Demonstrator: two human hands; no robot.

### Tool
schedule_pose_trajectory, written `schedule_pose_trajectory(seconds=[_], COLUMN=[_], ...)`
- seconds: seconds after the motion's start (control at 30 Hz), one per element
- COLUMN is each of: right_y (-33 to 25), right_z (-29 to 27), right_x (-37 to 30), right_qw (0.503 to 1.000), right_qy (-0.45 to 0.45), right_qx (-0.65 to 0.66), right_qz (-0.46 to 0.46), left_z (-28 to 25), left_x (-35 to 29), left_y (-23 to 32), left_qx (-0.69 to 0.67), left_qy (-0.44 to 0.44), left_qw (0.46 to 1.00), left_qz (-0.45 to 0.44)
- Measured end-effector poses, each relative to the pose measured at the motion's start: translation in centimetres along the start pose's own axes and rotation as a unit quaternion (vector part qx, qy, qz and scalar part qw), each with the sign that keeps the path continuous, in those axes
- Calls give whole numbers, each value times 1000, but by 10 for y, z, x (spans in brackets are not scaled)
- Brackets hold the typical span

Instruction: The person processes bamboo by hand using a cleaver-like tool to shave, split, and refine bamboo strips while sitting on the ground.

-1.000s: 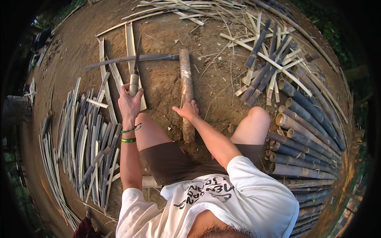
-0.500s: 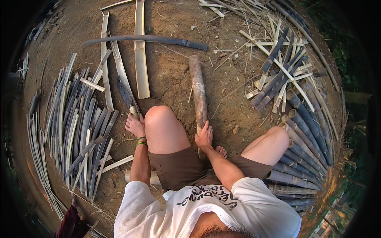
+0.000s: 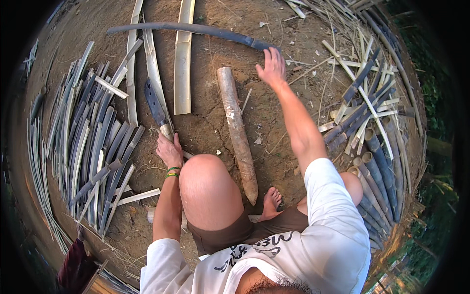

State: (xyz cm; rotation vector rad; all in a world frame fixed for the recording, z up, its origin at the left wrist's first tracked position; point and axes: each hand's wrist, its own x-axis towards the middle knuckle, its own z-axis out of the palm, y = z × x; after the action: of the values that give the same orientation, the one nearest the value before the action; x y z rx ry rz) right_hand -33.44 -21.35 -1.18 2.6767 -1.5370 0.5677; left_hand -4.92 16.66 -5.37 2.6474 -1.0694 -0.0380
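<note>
My left hand [image 3: 169, 151] is wrapped round the handle of a machete [image 3: 154, 105], whose dark blade points away from me over the ground. Stretched out far ahead, my right hand [image 3: 272, 67] is open, with its fingertips at the right end of a long dark split-bamboo strip [image 3: 210, 31]. Whether they touch it I cannot tell. That strip lies crosswise over several pale split-bamboo lengths, among them a wide one [image 3: 182, 73]. A thick wooden stick [image 3: 234, 125] with a tapered near end lies on the soil between my hands, held by neither.
Many split bamboo strips [image 3: 93, 142] are heaped at the left. Bamboo poles [image 3: 379, 157] lie at the right, beyond my knee, below a pile of cut strips [image 3: 360, 100]. Another person's dark red sleeve [image 3: 73, 267] shows at the lower left.
My right hand has let go of the wooden stick and reached forward to the dark strip's end. The stick now lies tilted on the ground. My left hand keeps hold of the machete.
</note>
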Motion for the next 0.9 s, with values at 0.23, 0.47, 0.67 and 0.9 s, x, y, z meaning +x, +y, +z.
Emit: schedule_pose_trajectory(seconds=[0.23, 0.47, 0.67, 0.9], right_y=[23, 7, -55, -112], right_z=[41, 24, -42, -73], right_x=[79, 45, -15, -192], right_qw=[959, 976, 927, 855], right_qy=[-242, -213, -243, -42], right_qx=[-58, 24, 240, 373], right_qz=[133, -20, 154, 357], left_z=[-1, -1, 9, -1], left_x=[1, 3, -1, -8], left_y=[1, 2, -7, 5], left_qx=[37, 47, 41, 60], left_qy=[-17, -25, -9, -16], left_qw=[999, 998, 999, 996], left_qz=[-13, -16, -29, -63])
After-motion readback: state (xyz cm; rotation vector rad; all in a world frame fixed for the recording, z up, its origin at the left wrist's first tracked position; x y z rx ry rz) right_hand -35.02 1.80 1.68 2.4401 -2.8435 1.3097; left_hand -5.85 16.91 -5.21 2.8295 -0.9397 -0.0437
